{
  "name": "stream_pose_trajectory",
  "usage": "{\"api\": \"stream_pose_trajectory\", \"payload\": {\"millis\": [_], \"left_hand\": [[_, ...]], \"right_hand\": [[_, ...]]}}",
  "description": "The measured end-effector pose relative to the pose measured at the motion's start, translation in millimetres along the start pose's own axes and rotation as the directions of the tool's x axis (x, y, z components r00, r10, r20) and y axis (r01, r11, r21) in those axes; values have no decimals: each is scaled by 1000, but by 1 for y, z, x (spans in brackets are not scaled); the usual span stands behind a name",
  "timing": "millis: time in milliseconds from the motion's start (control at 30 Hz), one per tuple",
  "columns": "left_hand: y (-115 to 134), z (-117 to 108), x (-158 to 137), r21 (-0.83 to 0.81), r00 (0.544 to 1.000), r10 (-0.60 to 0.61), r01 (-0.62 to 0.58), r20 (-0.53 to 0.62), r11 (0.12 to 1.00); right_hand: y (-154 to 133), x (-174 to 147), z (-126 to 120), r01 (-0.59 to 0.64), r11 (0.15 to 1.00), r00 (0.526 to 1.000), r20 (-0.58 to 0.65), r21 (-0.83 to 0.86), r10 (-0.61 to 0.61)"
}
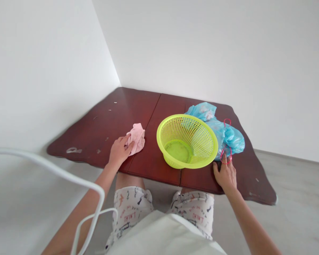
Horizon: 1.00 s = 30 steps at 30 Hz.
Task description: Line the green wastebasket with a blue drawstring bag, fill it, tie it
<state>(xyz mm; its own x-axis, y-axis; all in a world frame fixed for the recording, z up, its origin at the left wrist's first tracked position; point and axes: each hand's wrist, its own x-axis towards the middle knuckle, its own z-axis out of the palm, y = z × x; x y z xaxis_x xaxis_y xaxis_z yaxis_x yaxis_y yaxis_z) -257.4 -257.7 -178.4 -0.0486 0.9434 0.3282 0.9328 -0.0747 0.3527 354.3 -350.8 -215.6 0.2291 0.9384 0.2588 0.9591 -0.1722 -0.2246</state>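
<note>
1. If our right hand [227, 176], fingers loosely spread, snags the red drawstring [227, 119], we could jostle the green basket [172, 162]; whether it grips, we cannot tell.
2. Our left hand [119, 150], half closed, holds the pink cloth [137, 140], crumpled and soft-looking, on the table [101, 122] left of the basket.
3. The blue bag [235, 141], right of it, looks thin, glossy, bunched.

The green basket [178, 151] hides part of the blue plastic [234, 138], its contents unclear; picture edges crop the white cable [69, 178].
</note>
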Motion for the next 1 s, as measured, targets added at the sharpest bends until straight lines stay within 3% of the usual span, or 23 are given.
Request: {"api": "stream_pose_trajectory", "payload": {"millis": [1000], "left_hand": [[6, -4, 1, 30, 1000, -7, 6, 12, 1000]], "right_hand": [[4, -1, 4, 16, 1000, 999, -30, -24, -16]]}}
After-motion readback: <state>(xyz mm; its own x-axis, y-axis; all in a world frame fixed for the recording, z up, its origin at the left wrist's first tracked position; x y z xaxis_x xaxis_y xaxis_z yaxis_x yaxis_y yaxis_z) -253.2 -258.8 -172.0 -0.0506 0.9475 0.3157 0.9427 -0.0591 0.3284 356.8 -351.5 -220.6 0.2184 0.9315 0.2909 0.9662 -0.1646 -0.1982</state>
